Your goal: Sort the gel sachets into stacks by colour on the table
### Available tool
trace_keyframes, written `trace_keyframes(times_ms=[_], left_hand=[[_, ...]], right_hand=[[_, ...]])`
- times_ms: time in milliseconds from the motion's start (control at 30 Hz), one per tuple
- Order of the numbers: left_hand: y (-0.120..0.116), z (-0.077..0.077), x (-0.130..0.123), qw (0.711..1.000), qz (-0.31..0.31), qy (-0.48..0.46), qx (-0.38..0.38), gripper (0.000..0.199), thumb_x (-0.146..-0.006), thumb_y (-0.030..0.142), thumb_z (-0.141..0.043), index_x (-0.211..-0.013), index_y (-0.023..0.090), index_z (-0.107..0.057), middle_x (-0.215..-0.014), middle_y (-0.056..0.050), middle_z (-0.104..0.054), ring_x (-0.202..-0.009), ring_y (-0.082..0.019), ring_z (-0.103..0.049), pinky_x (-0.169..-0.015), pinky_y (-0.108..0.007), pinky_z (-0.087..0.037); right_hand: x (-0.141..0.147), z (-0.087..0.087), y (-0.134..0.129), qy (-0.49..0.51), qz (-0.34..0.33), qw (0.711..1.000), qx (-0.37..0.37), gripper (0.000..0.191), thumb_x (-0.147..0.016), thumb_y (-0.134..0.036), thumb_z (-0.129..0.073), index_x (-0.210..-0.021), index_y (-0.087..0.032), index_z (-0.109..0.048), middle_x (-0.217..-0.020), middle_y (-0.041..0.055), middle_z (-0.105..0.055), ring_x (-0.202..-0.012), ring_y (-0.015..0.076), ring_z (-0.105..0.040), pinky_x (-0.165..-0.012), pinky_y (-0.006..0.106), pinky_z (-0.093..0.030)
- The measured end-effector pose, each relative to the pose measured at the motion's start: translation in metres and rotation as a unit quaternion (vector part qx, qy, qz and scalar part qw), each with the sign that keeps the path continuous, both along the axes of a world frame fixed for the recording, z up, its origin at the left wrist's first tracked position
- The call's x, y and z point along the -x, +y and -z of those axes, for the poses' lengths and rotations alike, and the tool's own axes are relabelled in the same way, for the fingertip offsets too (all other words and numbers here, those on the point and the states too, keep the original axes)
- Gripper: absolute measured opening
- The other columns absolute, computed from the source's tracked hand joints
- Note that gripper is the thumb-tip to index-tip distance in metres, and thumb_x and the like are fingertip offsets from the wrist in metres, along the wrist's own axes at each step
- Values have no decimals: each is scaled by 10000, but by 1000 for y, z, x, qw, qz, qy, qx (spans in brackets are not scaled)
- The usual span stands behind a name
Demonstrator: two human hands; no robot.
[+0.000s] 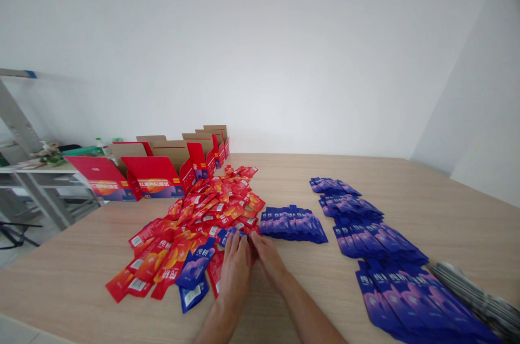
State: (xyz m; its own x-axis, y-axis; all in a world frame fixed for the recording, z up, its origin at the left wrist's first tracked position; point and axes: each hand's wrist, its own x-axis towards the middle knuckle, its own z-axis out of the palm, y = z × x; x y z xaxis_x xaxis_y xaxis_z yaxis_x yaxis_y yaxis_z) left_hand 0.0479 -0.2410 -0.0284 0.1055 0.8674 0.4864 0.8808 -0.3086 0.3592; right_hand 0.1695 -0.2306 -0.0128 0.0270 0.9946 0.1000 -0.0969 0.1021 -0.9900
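Note:
My left hand (236,260) and my right hand (267,254) are close together at the right edge of a heap of red pouches (219,208). Fingers of both hands are bent down over red and blue pouches; what they grip is hidden beneath them. A blue pouch (197,264) lies on the heap left of my left hand, with another blue pouch (193,294) below it. Beyond my right hand lies an overlapping row of blue pouches (291,223).
Open red boxes (156,176) line the table's back left. Fanned groups of blue pouches (377,238) lie on the right, beside a tied grey bundle (479,295) at the right edge. A second table (52,168) with assorted items stands at far left.

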Motion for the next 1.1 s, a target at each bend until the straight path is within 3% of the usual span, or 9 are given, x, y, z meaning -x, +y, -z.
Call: trace_keyframes(times_ms=[133, 300, 433, 500, 633, 733, 900, 1000, 1100], left_hand=[[-9, -9, -10, 995, 69, -67, -11, 395, -951, 206, -371, -1252, 184, -626, -1439, -89, -517, -1427, -243, -346, -1155, -458, -368], [-2, -26, -14, 975, 48, -219, 0, 312, -891, 252, -488, -1160, 202, -637, -1463, -91, -479, -1390, -246, -404, -1149, -452, -379], [16, -32, -19, 898, 14, -438, 43, 581, -794, 296, -634, -1336, 166, -468, -1391, -151, -532, -1261, -251, -547, -1022, -395, -493], [24, -34, -22, 850, 57, -511, 116, 575, -776, 311, -656, -1302, 140, -501, -1263, -154, -628, -1122, -247, -640, -920, -365, -544], [31, -36, -28, 807, 167, -530, 199, 308, -734, 285, -665, -997, 122, -663, -953, -86, -736, -883, -226, -702, -801, -339, -563], [32, -34, -29, 809, 152, -533, 195, 257, -688, 267, -684, -905, 129, -678, -833, -43, -734, -751, -189, -687, -702, -286, -546], [29, -28, -30, 800, 151, -530, 237, 361, -624, 283, -745, -946, 133, -677, -766, -20, -725, -634, -156, -655, -572, -230, -497], [29, -25, -31, 795, 130, -534, 256, 464, -652, 323, -749, -1061, 131, -641, -669, 7, -694, -513, -134, -602, -490, -222, -465], [35, -28, -36, 801, 134, -532, 240, 418, -724, 379, -709, -1051, 124, -658, -747, -37, -724, -583, -149, -641, -526, -229, -492]], right_hand=[[-6, -5, -3, 85, -32, 996, 10, 467, -773, -610, -664, -865, -155, -705, -763, 28, -687, -702, 158, -608, -647, 259, -478], [-14, -11, -5, 118, -9, 993, 11, 484, -724, -600, -722, -924, -160, -698, -799, 52, -707, -669, 167, -624, -605, 265, -482], [-20, -13, -4, 114, 28, 993, -3, 481, -716, -587, -731, -946, -167, -684, -813, 62, -715, -669, 185, -638, -611, 288, -497], [-24, -12, -4, 113, 43, 993, -6, 451, -711, -559, -740, -943, -176, -681, -796, 54, -714, -666, 194, -645, -633, 308, -508], [-30, -12, -2, 94, 66, 993, 13, 344, -717, -487, -736, -881, -191, -676, -726, 34, -699, -613, 198, -640, -625, 321, -510], [-35, -15, -2, 13, 101, 995, 12, 302, -750, -486, -689, -813, -192, -671, -678, 27, -679, -587, 192, -612, -579, 294, -470], [-44, -21, -4, -136, 167, 975, -48, 396, -861, -543, -554, -735, -187, -674, -655, 13, -642, -621, 170, -552, -575, 259, -392], [-48, -20, -3, -171, 180, 967, -55, 450, -883, -550, -520, -655, -182, -639, -598, 0, -590, -581, 152, -504, -541, 252, -344], [-53, -20, -1, -180, 194, 963, -48, 454, -895, -549, -488, -700, -177, -659, -626, 5, -615, -608, 161, -534, -553, 248, -367]])
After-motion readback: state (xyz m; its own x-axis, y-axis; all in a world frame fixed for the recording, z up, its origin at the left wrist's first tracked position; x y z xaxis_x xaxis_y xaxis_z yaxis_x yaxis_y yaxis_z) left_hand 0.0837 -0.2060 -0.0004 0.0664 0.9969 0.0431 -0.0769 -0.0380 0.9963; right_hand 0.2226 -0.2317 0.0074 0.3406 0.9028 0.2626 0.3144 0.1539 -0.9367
